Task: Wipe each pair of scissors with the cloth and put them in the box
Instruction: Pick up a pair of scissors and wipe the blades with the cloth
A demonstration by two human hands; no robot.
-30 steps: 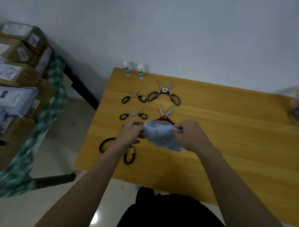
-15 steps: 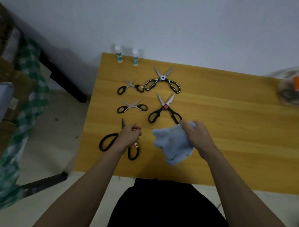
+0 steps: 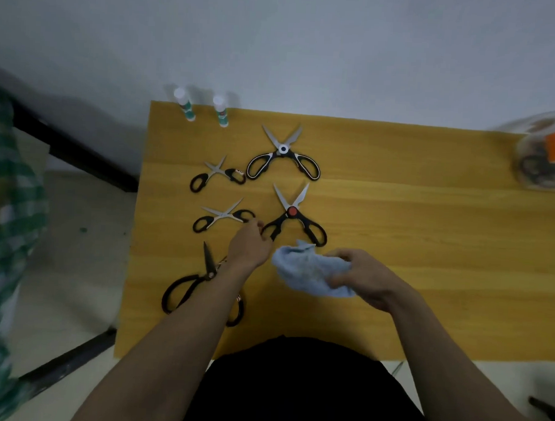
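Pick-up step: the left hand [image 3: 250, 244], fingers curled together and holding nothing, reaches the near handle of the red-pivot scissors [image 3: 291, 215] at mid-table — the next move calls for closing on that handle. Their long axis runs away from the person, blades spread, tips toward the wall. The right hand [image 3: 360, 279] grips the blue cloth [image 3: 308, 270].

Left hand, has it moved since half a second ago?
Yes. The left hand went from the large black scissors forward to the red-pivot scissors.
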